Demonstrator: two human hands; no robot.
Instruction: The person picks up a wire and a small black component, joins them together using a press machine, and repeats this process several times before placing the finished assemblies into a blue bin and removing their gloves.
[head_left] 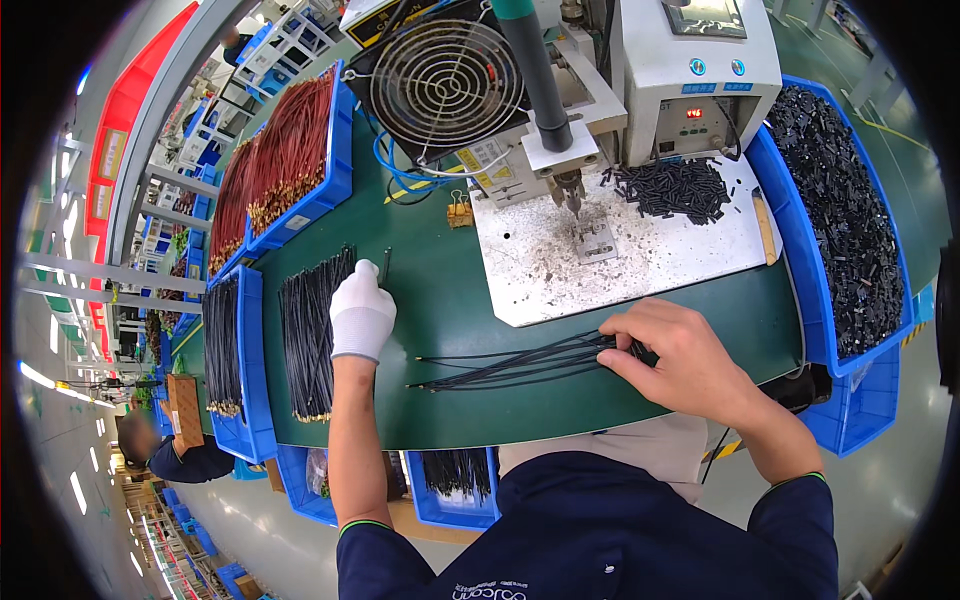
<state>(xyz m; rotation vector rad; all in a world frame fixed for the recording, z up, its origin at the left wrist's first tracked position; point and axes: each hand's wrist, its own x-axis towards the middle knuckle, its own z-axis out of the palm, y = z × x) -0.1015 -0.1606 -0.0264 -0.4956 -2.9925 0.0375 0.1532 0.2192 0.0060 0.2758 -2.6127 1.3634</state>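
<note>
My left hand [362, 312], in a white glove, is closed at the right edge of a pile of black cables [308, 335]. A dark cable end [387, 264] pokes out beside its fingers, and the grip itself is partly hidden. My bare right hand [672, 358] pinches a loose bunch of black cables [520, 366] at their right end. The bunch lies spread leftward over the green table [440, 290], its thin metal tips pointing toward my left hand. Just beyond stands a press machine with its tool head [568, 190] above a small metal block [597, 243] on a stained white plate [520, 295].
Small black tubes [680, 190] are heaped on the plate by the control box [690, 90]. A blue bin [790, 190] of black parts stands right. Blue trays of red cables [300, 130] and black cables [224, 340] stand left. A person [190, 455] is at the far left.
</note>
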